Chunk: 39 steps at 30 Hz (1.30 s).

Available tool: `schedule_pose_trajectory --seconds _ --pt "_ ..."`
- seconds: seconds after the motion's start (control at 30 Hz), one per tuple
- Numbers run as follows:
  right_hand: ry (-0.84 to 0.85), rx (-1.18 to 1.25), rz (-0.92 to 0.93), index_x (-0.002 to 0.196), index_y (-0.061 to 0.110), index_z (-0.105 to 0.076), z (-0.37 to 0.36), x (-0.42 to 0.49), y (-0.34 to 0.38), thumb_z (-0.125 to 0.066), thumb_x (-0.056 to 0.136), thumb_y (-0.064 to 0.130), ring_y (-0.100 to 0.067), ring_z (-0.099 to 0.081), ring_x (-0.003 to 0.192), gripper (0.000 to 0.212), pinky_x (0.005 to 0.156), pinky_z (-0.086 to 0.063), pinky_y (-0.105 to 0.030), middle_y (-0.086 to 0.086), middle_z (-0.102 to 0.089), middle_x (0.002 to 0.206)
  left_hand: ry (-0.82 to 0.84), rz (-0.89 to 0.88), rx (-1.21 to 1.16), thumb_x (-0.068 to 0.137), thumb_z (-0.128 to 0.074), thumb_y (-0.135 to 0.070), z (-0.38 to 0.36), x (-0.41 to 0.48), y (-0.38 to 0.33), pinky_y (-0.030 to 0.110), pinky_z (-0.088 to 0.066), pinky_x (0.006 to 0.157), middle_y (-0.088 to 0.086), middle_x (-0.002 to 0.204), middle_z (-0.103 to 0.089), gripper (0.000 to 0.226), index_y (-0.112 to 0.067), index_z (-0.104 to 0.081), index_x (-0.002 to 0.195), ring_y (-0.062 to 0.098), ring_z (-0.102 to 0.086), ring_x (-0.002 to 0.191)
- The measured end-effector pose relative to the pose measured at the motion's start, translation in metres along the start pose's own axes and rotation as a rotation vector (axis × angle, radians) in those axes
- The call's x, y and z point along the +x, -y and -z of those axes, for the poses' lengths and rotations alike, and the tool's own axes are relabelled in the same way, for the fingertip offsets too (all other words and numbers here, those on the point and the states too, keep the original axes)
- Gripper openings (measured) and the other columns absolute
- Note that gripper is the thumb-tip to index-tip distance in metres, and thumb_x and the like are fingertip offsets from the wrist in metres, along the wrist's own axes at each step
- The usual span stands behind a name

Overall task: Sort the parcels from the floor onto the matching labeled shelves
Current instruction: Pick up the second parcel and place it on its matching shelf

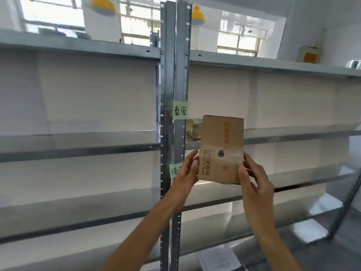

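Observation:
A small brown cardboard parcel (221,148) with red print and clear tape is held up in front of the metal shelving. My left hand (186,170) grips its lower left edge and my right hand (254,178) grips its lower right edge. Behind its top left corner another tan parcel (193,129) lies on the right-hand shelf (293,136). A green label (180,110) with handwriting is stuck on the upright post (173,75) at that shelf's level. A second green label (174,170) lower down is partly hidden by my left hand.
Grey metal shelves run left (78,145) and right of the post at several heights. A white paper-wrapped item (218,257) lies on a low shelf at the bottom. An orange-labelled container (310,54) stands on the top shelf at the right.

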State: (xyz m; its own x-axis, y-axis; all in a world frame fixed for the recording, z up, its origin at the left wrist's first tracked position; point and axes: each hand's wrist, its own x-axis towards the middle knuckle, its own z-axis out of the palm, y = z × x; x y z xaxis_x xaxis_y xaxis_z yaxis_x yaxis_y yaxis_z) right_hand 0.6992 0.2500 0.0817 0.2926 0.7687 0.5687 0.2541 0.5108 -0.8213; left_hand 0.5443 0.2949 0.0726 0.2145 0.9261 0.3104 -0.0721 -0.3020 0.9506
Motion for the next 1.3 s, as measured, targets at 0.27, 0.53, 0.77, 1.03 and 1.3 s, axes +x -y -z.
schedule_pose_trajectory --seconds 0.27,0.53,0.77,1.03,1.3 --pt "0.187 0.132 0.065 0.128 0.030 -0.047 -0.111 -0.035 0.034 -0.046 0.086 0.039 0.015 -0.054 0.102 0.043 0.080 -0.049 -0.005 0.002 -0.056 0.114 -0.191 -0.035 0.106 0.086 -0.033 -0.050 0.117 -0.064 -0.027 0.015 -0.053 0.077 -0.004 0.123 -0.058 0.050 -0.036 -0.037 0.135 0.004 -0.060 0.111" --pt "0.269 0.243 0.049 0.125 0.035 -0.048 -0.217 -0.099 0.074 -0.052 0.089 0.031 0.021 -0.053 0.096 0.037 0.077 -0.049 -0.003 0.020 -0.053 0.107 -0.283 0.029 0.164 0.086 -0.030 -0.055 0.232 -0.135 -0.044 0.033 -0.046 0.102 -0.006 0.131 -0.054 0.052 -0.041 -0.036 0.136 0.013 -0.050 0.125" --pt "0.315 0.254 0.051 0.130 0.022 -0.051 -0.298 -0.143 0.104 -0.054 0.092 0.023 0.019 -0.053 0.096 0.038 0.073 -0.046 0.000 -0.001 -0.058 0.116 -0.302 0.069 0.155 0.089 -0.025 -0.061 0.319 -0.181 -0.060 0.043 -0.037 0.110 -0.003 0.138 -0.049 0.054 -0.041 -0.032 0.139 0.018 -0.044 0.131" --pt "0.350 0.237 0.056 0.130 0.019 -0.051 -0.372 -0.183 0.132 -0.053 0.091 0.024 -0.001 -0.057 0.101 0.039 0.074 -0.046 0.000 -0.004 -0.060 0.121 -0.368 0.086 0.160 0.092 -0.033 -0.050 0.403 -0.223 -0.072 0.039 -0.045 0.102 -0.003 0.124 -0.057 0.046 -0.035 -0.037 0.136 0.017 -0.053 0.121" --pt "0.509 0.246 -0.002 0.130 0.032 -0.037 -0.438 -0.191 0.162 -0.047 0.083 0.046 -0.005 -0.051 0.108 0.051 0.073 -0.048 -0.006 0.014 -0.050 0.123 -0.521 0.013 0.228 0.068 -0.060 -0.051 0.462 -0.226 -0.089 0.029 -0.056 0.082 -0.004 0.120 -0.056 0.066 -0.028 -0.041 0.127 0.014 -0.062 0.103"
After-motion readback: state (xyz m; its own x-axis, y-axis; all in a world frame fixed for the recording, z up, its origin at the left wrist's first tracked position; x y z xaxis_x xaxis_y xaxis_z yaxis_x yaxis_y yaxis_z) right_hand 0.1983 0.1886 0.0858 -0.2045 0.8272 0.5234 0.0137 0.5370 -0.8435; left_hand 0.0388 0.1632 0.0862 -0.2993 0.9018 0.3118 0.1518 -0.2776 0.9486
